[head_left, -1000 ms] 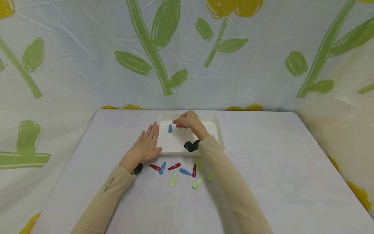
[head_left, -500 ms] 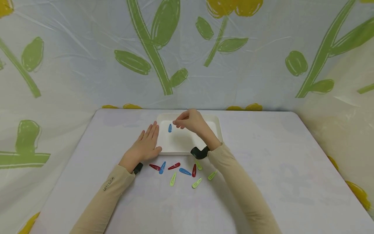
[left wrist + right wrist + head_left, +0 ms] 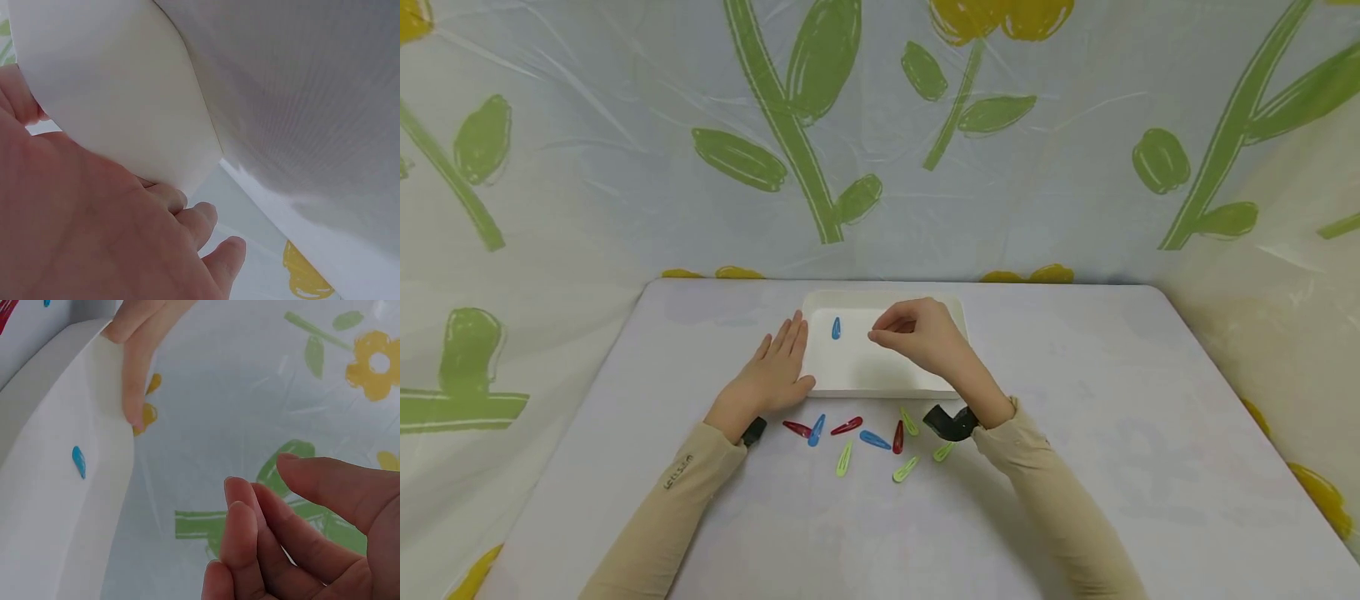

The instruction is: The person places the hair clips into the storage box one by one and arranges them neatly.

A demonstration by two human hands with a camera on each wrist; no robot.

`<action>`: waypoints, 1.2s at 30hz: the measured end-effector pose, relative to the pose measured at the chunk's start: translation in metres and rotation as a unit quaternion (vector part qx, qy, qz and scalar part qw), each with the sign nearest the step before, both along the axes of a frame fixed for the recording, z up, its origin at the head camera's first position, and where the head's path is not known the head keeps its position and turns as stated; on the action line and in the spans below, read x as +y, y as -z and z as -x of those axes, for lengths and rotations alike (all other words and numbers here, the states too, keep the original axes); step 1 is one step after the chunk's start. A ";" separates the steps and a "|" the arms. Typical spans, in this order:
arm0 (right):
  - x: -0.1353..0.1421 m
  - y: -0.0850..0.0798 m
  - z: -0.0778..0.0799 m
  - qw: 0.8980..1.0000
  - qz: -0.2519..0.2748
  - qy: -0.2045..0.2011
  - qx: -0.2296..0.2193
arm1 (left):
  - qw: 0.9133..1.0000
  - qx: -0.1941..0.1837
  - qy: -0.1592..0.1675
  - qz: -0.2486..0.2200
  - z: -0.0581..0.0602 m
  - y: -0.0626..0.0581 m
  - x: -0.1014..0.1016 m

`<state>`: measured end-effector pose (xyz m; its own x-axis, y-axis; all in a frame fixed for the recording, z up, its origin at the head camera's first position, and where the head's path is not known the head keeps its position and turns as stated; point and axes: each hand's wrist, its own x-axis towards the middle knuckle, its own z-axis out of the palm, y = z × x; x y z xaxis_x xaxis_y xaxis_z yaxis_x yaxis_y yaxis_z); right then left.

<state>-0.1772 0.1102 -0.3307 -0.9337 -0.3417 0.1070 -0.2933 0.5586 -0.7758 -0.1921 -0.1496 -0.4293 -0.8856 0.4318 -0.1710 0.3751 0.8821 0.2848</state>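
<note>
Over the tray touched by the left hand's straight fingers, the right hand's fingers curve, thumb apart.

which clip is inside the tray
The lone blue clip toward the left of the tray; all other visible clips lie outside, on the table.

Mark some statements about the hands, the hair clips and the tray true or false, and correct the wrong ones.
1. A blue clip lies in the white tray. True.
2. The right hand grips the tray's rim. False: it is raised apart from the rim and holds nothing.
3. The left hand touches the tray. True.
4. The three red clips are inside the tray. False: they lie on the table, on the person's side of it.
5. Four green clips lie outside the tray. True.
</note>
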 end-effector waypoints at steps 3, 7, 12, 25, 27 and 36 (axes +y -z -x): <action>0.008 0.002 -0.007 1.000 -0.002 0.004 0.007 | 1.000 -0.001 0.000 0.001 0.000 0.000 0.000; 0.017 0.006 -0.015 1.000 -0.012 0.005 0.015 | 1.000 0.002 0.002 0.002 0.000 -0.001 0.001; 0.026 0.013 -0.023 0.999 -0.039 -0.001 0.036 | 1.000 0.010 0.006 -0.004 -0.002 -0.003 0.002; 0.032 0.048 -0.045 0.992 -0.119 -0.025 0.041 | 1.000 -0.002 0.002 -0.002 -0.003 -0.009 0.001; 0.031 0.053 -0.049 0.990 -0.134 -0.027 0.037 | 1.000 -0.001 0.002 0.002 -0.004 -0.010 0.002; 0.023 0.071 -0.056 0.977 -0.207 -0.027 0.041 | 1.000 -0.001 0.001 -0.001 -0.002 -0.006 0.002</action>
<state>-0.1216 0.1334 -0.4020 -0.9074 -0.4198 0.0223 -0.3822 0.8018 -0.4594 -0.1899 -0.1480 -0.4237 -0.8841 0.4343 -0.1723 0.3767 0.8808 0.2870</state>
